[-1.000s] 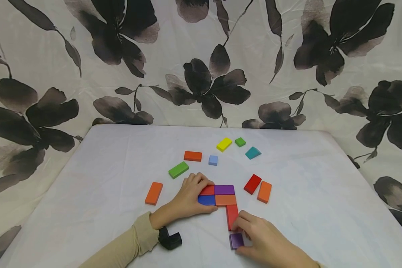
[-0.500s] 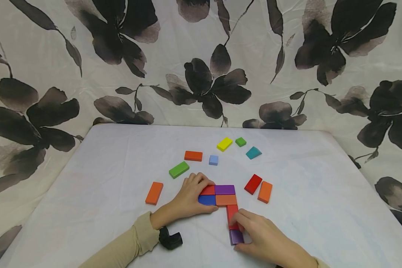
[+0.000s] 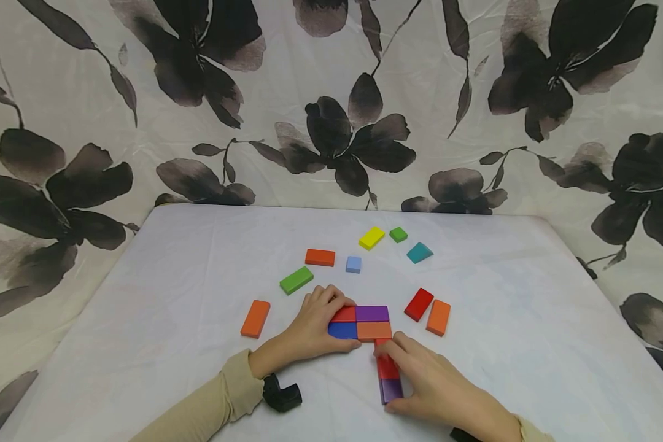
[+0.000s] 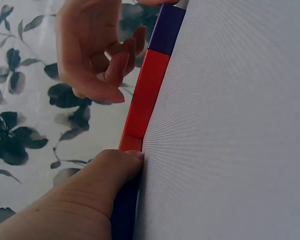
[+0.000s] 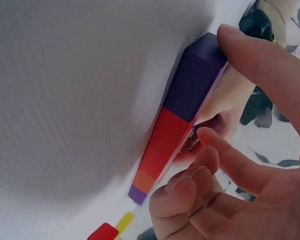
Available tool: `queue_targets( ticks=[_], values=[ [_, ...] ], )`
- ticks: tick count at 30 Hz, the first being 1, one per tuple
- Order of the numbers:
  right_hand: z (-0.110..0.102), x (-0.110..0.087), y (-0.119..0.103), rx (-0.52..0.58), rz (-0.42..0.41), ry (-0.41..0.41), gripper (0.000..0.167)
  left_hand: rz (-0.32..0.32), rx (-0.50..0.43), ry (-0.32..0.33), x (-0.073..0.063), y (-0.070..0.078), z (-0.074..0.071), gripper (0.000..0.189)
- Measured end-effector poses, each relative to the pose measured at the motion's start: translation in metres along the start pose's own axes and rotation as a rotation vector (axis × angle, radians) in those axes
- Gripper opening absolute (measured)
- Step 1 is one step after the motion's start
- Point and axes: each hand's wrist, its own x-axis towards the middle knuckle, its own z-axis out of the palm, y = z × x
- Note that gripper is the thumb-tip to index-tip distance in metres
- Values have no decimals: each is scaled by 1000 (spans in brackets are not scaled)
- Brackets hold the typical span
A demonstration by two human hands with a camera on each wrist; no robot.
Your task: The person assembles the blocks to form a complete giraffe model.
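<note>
In the head view, my left hand [image 3: 315,328] holds the left end of a flat block cluster, fingers at the far side and thumb along the near side. This cluster has a red block [image 3: 344,315], a blue block [image 3: 342,330], a purple block [image 3: 372,314] and an orange block [image 3: 373,331]. From the orange block a second red block [image 3: 387,366] runs toward me, with a dark purple block [image 3: 391,391] against its near end. My right hand [image 3: 428,380] has its thumb [image 5: 255,60] at the dark purple block's near end; its fingers hover close over the second red block.
Loose blocks lie beyond and beside the hands: orange [image 3: 255,318], green [image 3: 296,280], red-orange [image 3: 320,257], light blue [image 3: 353,264], yellow [image 3: 372,238], small green [image 3: 398,234], teal [image 3: 420,252], red [image 3: 418,304] and orange [image 3: 438,317]. White cloth [image 3: 199,258] covers the table.
The dark purple block has moved forward, closing its gap to the second red block. My right fingers have shifted forward along that red block. My left hand stays in place.
</note>
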Motion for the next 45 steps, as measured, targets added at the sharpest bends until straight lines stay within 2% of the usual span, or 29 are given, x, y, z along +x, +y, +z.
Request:
queue_targets(
  ticks=[5,9,12,15,18,22,45],
  values=[
    [-4,2,2,16,7,4,73,3,5,3,0,-1,0,58],
    [-11,5,6,49,1,-4,102,5,10,4,0,-1,1,58],
    [-15,9,11,77,-7,-66,124,5,13,1,0,-2,1,58],
    [-17,14,15,96,-2,-147,134,-1,9,-6,0,-1,1,58],
    [-17,18,18,82,8,-202,136,-5,2,-12,0,0,1,58],
    [-16,21,21,50,22,-230,135,-7,-5,-19,1,1,2,59],
    [-16,22,23,39,16,-234,131,-2,5,-18,0,1,0,59]
  ],
)
